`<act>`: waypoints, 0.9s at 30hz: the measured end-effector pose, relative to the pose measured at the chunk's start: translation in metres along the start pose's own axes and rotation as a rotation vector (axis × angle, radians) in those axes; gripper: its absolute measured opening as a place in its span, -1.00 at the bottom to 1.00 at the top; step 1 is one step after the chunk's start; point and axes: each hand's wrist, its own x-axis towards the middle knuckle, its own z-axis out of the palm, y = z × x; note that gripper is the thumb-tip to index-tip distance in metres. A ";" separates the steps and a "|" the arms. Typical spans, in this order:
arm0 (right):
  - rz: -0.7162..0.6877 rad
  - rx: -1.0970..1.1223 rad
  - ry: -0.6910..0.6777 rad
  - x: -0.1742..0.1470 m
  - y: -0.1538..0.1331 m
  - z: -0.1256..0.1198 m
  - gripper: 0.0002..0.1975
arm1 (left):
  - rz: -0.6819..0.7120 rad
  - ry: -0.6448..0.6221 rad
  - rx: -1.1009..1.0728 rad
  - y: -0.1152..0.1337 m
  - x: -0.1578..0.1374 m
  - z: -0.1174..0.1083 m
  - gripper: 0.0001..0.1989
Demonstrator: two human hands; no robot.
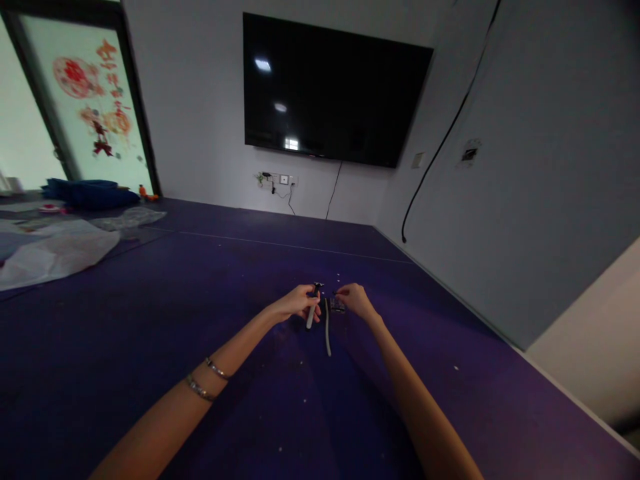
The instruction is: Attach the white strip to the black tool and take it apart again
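Observation:
My left hand [299, 303] is closed around a slim tool [312, 312] with a whitish handle and a dark head, held tilted; its exact kind is too small to tell. My right hand [355, 300] has its thumb and forefinger pinched at a small dark piece [336, 292] that I cannot name. Just below those fingers lies a small dark patterned item [338, 305] on the purple floor. Between my hands a thin pale-grey strip [327, 333] with a dark upper end rests on the floor, apart from both palms.
The purple floor [200, 347] carries several tiny white scraps. At the left lie crumpled clear plastic sheets [65, 250] and a dark blue cloth bundle [90, 193]. A television [335, 90] hangs on the wall ahead, and a black cable [443, 140] dangles at the right.

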 end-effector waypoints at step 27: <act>0.069 0.393 -0.109 -0.001 -0.025 -0.012 -0.61 | 0.108 0.080 0.001 -0.011 0.005 0.003 -0.72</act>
